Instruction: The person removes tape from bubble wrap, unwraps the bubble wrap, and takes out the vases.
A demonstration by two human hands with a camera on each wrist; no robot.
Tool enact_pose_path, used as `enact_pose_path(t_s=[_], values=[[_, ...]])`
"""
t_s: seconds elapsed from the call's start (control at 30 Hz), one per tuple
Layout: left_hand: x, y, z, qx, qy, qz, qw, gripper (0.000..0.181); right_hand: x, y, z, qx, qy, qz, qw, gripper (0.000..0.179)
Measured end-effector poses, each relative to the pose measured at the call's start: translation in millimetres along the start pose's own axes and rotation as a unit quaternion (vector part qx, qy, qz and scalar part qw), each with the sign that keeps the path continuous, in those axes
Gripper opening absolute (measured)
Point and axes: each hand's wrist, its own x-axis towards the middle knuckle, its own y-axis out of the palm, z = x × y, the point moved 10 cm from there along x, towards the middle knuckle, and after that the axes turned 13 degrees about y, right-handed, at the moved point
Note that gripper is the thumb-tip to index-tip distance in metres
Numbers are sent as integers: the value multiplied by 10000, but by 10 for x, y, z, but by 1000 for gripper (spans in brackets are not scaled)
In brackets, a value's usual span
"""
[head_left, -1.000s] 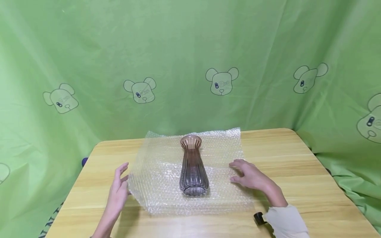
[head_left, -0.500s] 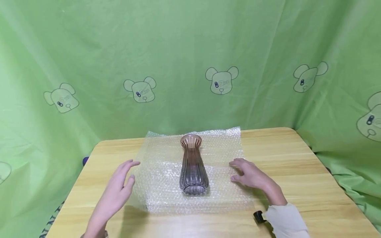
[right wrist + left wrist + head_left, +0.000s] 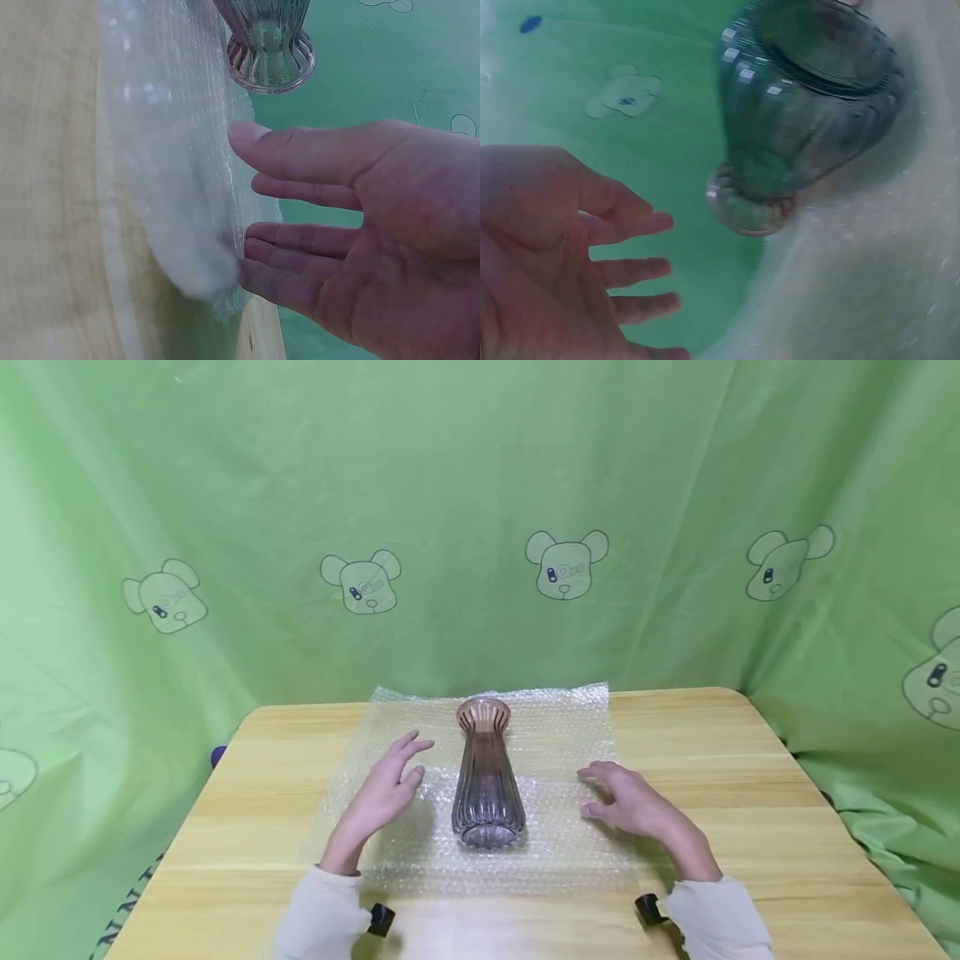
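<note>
A ribbed glass vase (image 3: 487, 785), pinkish at its flared mouth and smoky grey at the base, lies on its side on a sheet of bubble wrap (image 3: 555, 852). Its mouth points to the far edge of the table. My left hand (image 3: 385, 789) hovers left of the vase over the wrap, fingers spread, nothing held. In the left wrist view its fingers (image 3: 641, 271) stand apart from the glass. My right hand (image 3: 633, 802) is at the wrap's right side, fingers loosely bent. The right wrist view has its fingertips (image 3: 251, 270) right at the edge of the wrap.
The wooden table (image 3: 750, 827) has rounded far corners. A green curtain (image 3: 465, 485) with printed bear heads hangs behind and at both sides. Black wrist devices (image 3: 381, 919) sit at both cuffs.
My left hand has left the wrap's left edge and moved right and forward toward the vase; the left part of the wrap lies flatter. The right hand and the vase have stayed put.
</note>
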Motion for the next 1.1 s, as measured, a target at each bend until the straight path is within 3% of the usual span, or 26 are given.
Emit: enact_pose_path(t_s=[0.2, 0.6, 0.87, 1.1], values=[[43, 202, 264, 313, -465, 206, 9982, 44, 7, 1, 13, 107, 18, -2, 9999, 57], [-50, 383, 677, 603, -1203, 758, 9880, 49, 22, 17, 60, 56, 97, -15, 9999, 56], [-81, 426, 787, 908, -1585, 1033, 9777, 69, 7, 14, 50, -142, 84, -137, 9998, 54], [-111, 450, 796, 1124, -1799, 1237, 9694, 73, -45, 72, 117, -542, 5, -143, 9984, 57]])
